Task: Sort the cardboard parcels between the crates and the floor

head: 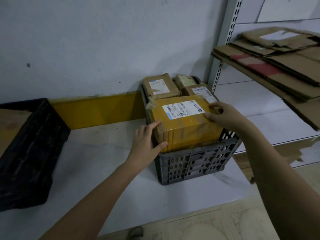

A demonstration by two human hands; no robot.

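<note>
Both forearms are bare to the frame's edge — no sleeves, gloves, watch or rings on the hands.
</note>
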